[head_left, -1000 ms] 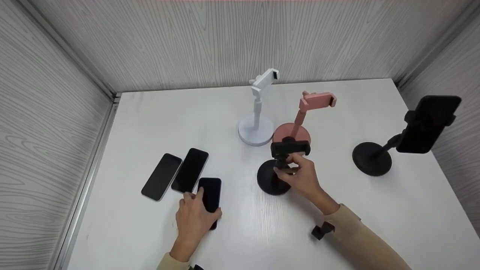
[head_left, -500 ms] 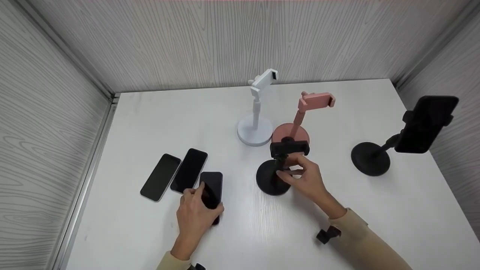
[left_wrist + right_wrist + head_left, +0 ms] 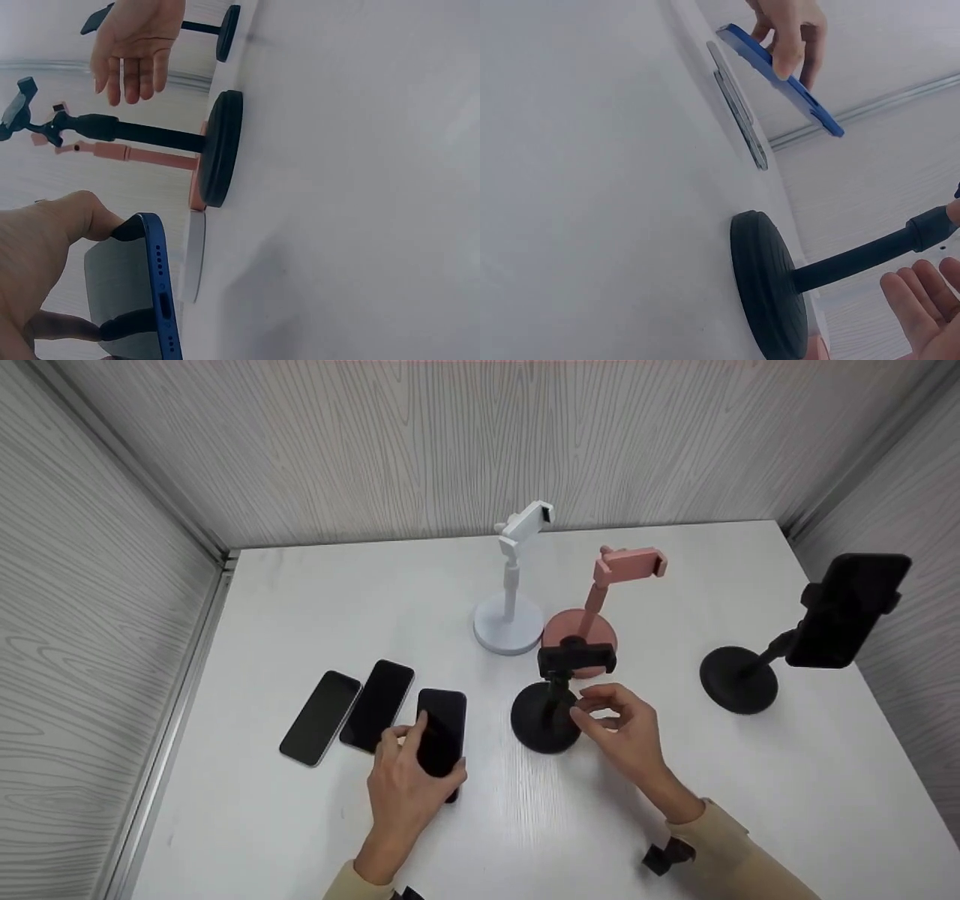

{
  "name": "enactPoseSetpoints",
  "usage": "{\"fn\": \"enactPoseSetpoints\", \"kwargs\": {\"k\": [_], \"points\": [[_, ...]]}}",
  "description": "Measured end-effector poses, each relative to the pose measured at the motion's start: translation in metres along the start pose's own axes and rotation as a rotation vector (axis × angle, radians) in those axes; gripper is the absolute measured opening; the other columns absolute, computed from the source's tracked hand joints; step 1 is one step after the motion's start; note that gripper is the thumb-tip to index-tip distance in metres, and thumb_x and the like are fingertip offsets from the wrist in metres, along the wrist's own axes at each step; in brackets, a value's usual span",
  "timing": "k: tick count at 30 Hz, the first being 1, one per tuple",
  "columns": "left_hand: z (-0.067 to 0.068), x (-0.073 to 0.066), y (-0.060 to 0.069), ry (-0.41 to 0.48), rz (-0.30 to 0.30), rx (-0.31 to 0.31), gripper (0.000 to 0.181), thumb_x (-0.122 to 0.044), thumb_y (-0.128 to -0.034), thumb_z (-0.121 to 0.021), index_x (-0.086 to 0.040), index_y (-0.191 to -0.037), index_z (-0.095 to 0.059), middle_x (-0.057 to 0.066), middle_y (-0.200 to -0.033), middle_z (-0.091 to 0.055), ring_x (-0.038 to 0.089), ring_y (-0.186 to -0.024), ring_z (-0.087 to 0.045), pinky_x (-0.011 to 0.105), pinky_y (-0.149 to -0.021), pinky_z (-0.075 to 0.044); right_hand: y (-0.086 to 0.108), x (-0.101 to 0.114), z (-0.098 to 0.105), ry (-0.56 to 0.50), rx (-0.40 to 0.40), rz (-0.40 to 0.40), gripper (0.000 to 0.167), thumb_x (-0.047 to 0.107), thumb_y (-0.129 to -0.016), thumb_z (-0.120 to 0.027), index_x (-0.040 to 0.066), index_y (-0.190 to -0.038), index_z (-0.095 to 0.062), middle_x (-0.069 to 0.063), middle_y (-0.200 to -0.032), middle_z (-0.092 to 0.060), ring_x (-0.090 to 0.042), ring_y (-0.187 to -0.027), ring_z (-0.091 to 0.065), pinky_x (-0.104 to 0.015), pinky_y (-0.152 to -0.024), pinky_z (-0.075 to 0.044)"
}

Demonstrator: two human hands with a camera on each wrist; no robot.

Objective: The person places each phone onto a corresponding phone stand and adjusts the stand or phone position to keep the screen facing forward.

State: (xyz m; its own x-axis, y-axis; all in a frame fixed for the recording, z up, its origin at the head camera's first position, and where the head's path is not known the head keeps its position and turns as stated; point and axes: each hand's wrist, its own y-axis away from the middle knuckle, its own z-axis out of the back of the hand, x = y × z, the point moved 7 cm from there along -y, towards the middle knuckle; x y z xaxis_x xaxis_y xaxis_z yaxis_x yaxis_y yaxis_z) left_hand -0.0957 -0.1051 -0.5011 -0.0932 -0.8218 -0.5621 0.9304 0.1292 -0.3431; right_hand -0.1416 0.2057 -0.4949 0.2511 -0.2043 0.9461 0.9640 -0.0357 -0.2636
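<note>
My left hand [image 3: 405,791] grips a smartphone [image 3: 442,727] by its edges, dark screen facing up. From the right wrist view, this phone [image 3: 780,82] has a blue frame and is lifted clear of the table. An unloaded black phone stand [image 3: 577,658] stands in the middle, its round base [image 3: 763,285] on the table. Beside its stem is my right hand [image 3: 630,735], fingers loosely bent. The left wrist view has that right hand [image 3: 139,45] with nothing in its fingers and a gap between it and the stand.
Two more phones [image 3: 322,718] lie side by side on the left. Behind the black stand are a white phone stand [image 3: 510,626] and a pink one [image 3: 630,565]. A second black stand [image 3: 739,679], at the right, bears a phone [image 3: 847,611]. Panels [image 3: 450,450] enclose the table.
My left hand has moved the phone right and away from me, up off the table. My right hand has let go of the black stand's stem and drawn back slightly to the right.
</note>
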Motion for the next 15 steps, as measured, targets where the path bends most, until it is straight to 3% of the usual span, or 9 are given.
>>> {"fn": "enactPoseSetpoints", "kwargs": {"k": [5,8,12,15], "points": [[0.006,-0.015,0.000,0.049,-0.052,-0.061,0.081,-0.027,-0.0648,-0.095,-0.004,-0.138,-0.068,0.019,-0.115,-0.065,0.030,-0.096,-0.067,0.039,-0.060,-0.060,0.004,0.017,-0.007,-0.049,0.016,0.056,0.022,-0.012,-0.083,-0.079,-0.008,-0.104,-0.072,-0.002,-0.098,-0.076,-0.003,-0.087,-0.073,-0.017,-0.065,-0.061],[0.009,-0.025,0.000,0.078,-0.090,-0.100,0.082,-0.027,-0.0638,-0.096,-0.004,-0.138,-0.068,0.017,-0.116,-0.065,0.028,-0.093,-0.066,0.038,-0.061,-0.060,0.005,0.026,-0.012,-0.141,0.043,0.089,0.020,-0.017,-0.084,-0.076,-0.012,-0.103,-0.071,0.006,-0.096,-0.076,-0.004,-0.085,-0.074,-0.018,-0.065,-0.063],[0.014,-0.037,0.002,0.117,-0.155,-0.167,0.083,-0.026,-0.0617,-0.096,-0.004,-0.138,-0.069,0.017,-0.117,-0.066,0.026,-0.085,-0.066,0.038,-0.061,-0.060,0.007,0.037,-0.021,-0.274,0.095,0.098,0.019,-0.020,-0.085,-0.071,-0.019,-0.103,-0.067,0.005,-0.094,-0.076,-0.006,-0.082,-0.074,-0.023,-0.066,-0.065],[0.017,-0.047,0.004,0.136,-0.217,-0.210,0.085,-0.026,-0.0604,-0.096,-0.004,-0.138,-0.069,0.018,-0.118,-0.066,0.026,-0.085,-0.065,0.038,-0.062,-0.060,0.006,0.042,-0.027,-0.295,0.123,0.073,0.020,-0.019,-0.086,-0.072,-0.021,-0.105,-0.067,0.005,-0.092,-0.076,-0.006,-0.082,-0.074,-0.024,-0.068,-0.065]]}}
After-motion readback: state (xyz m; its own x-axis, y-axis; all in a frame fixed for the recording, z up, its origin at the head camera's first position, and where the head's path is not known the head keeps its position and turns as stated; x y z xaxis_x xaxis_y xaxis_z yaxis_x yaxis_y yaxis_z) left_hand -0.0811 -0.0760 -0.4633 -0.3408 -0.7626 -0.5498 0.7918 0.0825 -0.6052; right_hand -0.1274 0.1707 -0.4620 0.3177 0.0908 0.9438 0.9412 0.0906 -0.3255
